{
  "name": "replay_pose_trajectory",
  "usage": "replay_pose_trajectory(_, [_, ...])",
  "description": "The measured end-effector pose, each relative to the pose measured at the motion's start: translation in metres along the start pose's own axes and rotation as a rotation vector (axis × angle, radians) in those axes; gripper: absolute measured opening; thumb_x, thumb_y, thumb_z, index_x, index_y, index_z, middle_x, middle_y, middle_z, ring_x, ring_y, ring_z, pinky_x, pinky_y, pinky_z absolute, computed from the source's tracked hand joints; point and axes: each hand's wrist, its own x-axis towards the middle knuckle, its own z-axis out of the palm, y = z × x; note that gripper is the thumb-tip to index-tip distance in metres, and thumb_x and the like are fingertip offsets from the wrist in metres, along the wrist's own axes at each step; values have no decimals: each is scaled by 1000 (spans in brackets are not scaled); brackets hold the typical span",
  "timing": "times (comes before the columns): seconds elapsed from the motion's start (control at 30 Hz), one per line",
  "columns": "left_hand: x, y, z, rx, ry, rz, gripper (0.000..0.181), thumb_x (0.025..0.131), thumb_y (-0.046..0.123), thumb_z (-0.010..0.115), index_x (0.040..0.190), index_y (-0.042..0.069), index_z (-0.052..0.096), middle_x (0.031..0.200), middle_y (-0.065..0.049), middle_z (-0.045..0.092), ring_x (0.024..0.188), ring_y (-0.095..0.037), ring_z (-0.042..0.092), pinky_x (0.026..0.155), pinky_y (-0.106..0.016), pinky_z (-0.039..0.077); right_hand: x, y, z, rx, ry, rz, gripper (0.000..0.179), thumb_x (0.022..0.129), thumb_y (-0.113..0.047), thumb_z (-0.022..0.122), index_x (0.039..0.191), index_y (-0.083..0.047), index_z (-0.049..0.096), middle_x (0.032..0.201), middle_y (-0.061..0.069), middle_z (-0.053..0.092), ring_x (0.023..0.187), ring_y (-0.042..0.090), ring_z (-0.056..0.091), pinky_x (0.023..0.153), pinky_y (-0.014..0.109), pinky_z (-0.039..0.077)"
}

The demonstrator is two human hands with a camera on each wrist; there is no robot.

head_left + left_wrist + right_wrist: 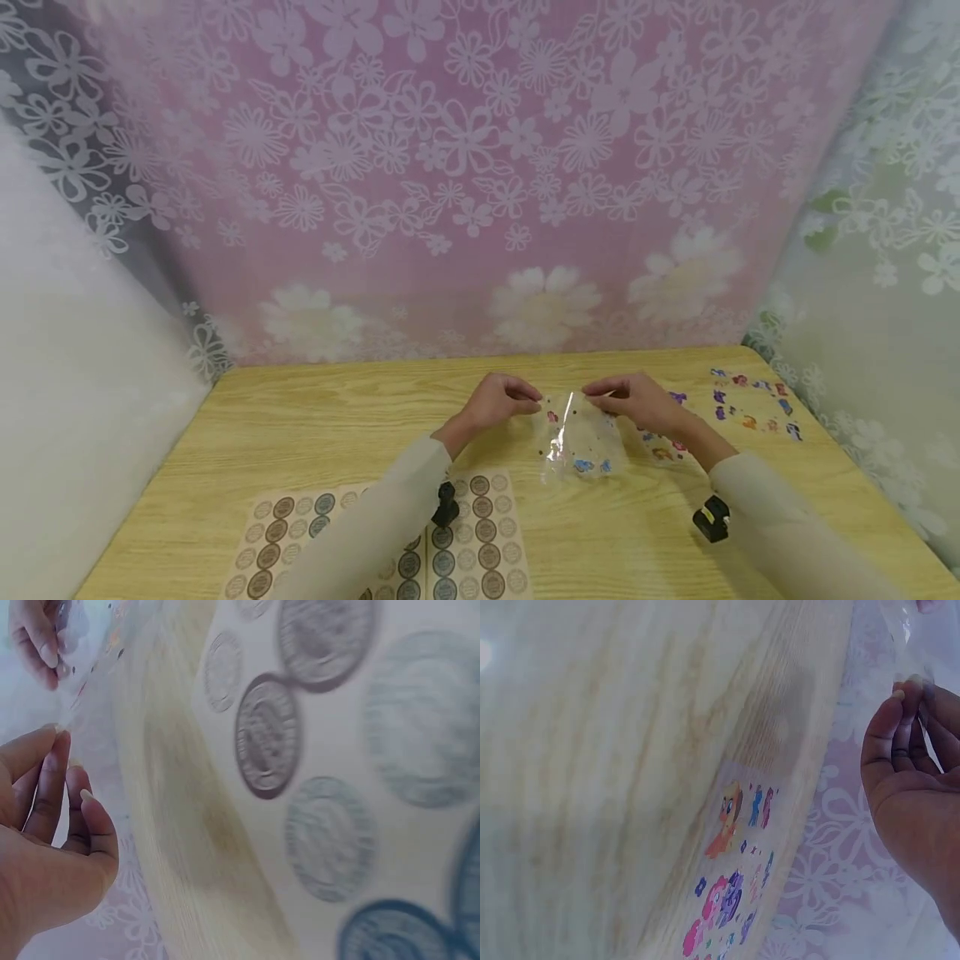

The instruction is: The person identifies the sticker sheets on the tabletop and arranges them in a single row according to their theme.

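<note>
A clear sticker sheet [588, 440] with small colourful figures hangs upright between the two hands, a bright streak of glare down its left half. At its upper left corner the left hand [497, 402] pinches the edge between thumb and fingers. Opposite, the right hand [636, 403] pinches the upper right corner. In the right wrist view, the right hand's fingertips [909, 688] meet on the clear plastic. A second sticker sheet [731, 855], with pony figures, lies on the table beneath the right forearm.
Another clear sheet with figures [750, 422] lies at the table's right side. Paper sheets of round seal stickers [487, 533] lie at the front left, partly under the left sleeve [382, 517]. A flowered curtain [465, 208] hangs behind the wooden table [300, 417].
</note>
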Motion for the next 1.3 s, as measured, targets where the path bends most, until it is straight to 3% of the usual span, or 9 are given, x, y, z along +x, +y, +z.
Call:
replay_pose_trajectory(0.2, [-20, 4, 1, 18, -61, 15, 8, 85, 13, 74, 92, 10, 76, 87, 4, 69, 75, -10, 62, 66, -31, 51, -15, -3, 6, 32, -60, -24, 36, 98, -23, 57, 126, -1, 61, 121, 16, 60, 87, 25, 63, 73, 35, 53])
replay_pose_trajectory(0.5, [-43, 2, 2, 99, -107, -2, 7, 86, 16, 73, 90, 12, 77, 84, 9, 68, 74, -7, 61, 66, -25, 48, -32, -2, 20, 85, -116, 16, 35, 97, -23, 58, 124, -2, 63, 119, 14, 62, 83, 25, 63, 71, 35, 53])
replay_pose_trajectory(0.67, [-54, -2, 4, 138, -147, 21, 6, 86, 15, 73, 90, 12, 77, 82, 10, 67, 72, -6, 61, 66, -24, 49, -39, -2, 28, 97, -156, 28, 32, 96, -21, 59, 122, -2, 64, 118, 14, 63, 84, 23, 63, 70, 35, 53])
replay_pose_trajectory(0.87, [-64, -3, 7, 221, -199, 49, 5, 87, 14, 72, 88, 12, 76, 77, 11, 67, 67, -4, 60, 62, -22, 49, -47, -3, 38, 51, -187, 9, 28, 97, -18, 59, 120, -3, 66, 115, 13, 64, 83, 21, 62, 67, 31, 52])
replay_pose_trajectory(1.3, [-79, 1, 12, 418, -206, 142, 6, 86, 16, 73, 83, 18, 77, 71, 18, 64, 61, 4, 55, 61, -16, 45, -52, -3, 53, 27, -203, -8, 27, 95, -20, 61, 116, -5, 68, 115, 12, 63, 88, 16, 63, 68, 27, 50])
